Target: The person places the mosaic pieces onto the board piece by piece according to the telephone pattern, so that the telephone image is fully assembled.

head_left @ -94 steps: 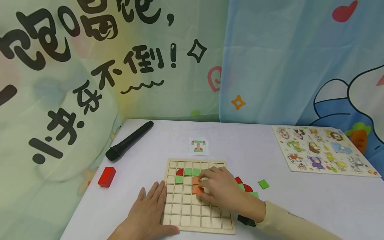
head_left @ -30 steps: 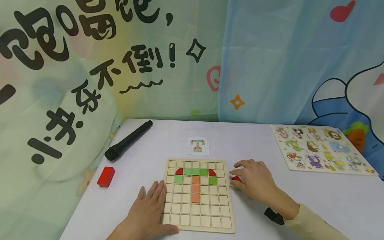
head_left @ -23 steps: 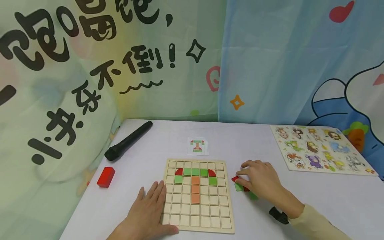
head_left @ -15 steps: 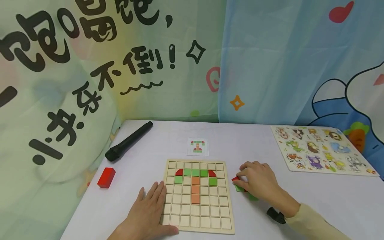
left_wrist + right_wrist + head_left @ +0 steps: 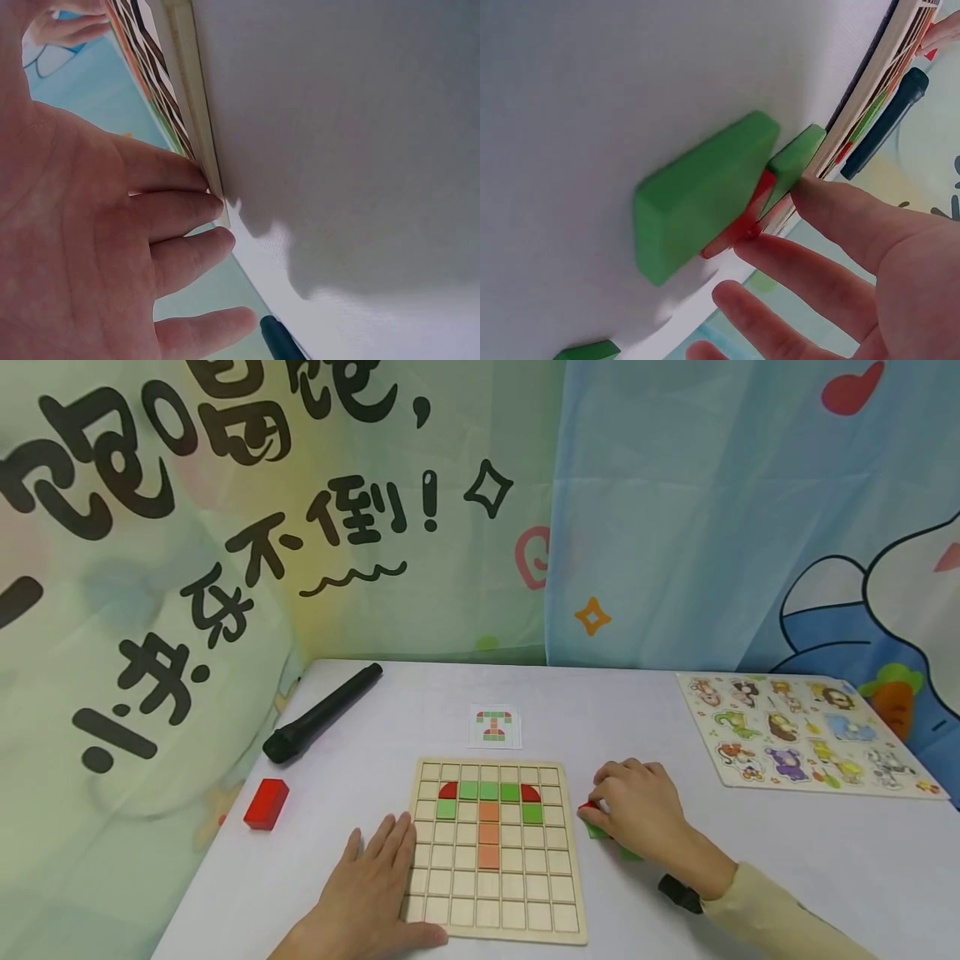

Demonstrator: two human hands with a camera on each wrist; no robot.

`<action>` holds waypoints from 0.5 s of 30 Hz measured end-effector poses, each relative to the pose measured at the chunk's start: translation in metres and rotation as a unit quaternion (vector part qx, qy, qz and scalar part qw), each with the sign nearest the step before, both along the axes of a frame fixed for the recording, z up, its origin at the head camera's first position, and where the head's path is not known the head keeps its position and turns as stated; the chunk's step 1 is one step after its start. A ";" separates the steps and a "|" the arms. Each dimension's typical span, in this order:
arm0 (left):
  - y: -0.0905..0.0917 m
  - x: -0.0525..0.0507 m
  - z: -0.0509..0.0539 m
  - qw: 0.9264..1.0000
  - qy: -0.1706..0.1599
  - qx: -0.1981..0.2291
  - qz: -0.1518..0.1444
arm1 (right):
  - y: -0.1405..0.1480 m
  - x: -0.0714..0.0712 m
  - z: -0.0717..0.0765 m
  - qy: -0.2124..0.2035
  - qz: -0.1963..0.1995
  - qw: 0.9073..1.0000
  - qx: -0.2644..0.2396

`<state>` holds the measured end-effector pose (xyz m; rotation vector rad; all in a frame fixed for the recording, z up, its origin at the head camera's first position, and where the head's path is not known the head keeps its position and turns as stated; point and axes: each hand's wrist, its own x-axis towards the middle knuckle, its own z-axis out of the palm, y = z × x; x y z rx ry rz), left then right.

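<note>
A wooden grid board (image 5: 498, 893) lies on the table, bearing green, orange and red tiles in a T-like pattern. My left hand (image 5: 367, 893) rests flat with fingers spread, its fingertips against the board's left edge; in the left wrist view they touch the board's rim (image 5: 196, 97). Right of the board, my right hand (image 5: 645, 810) is over a small cluster of loose tiles. Its thumb and index finger pinch a red tile (image 5: 775, 215) there. Beside it lie a thick-looking green tile (image 5: 705, 191), another green tile (image 5: 795, 157) and a second red one (image 5: 739, 229), partly covered.
Behind the board lies a pattern card (image 5: 494, 727). A black microphone (image 5: 322, 714) and a red block (image 5: 266, 804) lie on the left. An animal puzzle board (image 5: 810, 739) is at the back right. Another green tile (image 5: 589, 351) lies apart from the cluster.
My right hand has left the board for the loose tiles on the right. The board now shows more tiles on its right side and down the orange column. My left hand stays put.
</note>
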<state>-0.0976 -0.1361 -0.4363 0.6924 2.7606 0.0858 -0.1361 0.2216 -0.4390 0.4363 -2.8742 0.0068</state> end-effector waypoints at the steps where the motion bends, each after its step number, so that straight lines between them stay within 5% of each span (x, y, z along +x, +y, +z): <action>1: 0.000 0.000 0.000 1.000 0.001 0.000 -0.001 | 0.000 0.000 0.000 0.007 0.002 1.000 0.001; 15: 0.000 0.000 -0.001 1.000 0.009 -0.006 -0.004 | 0.003 0.000 -0.002 0.003 -0.003 1.000 -0.013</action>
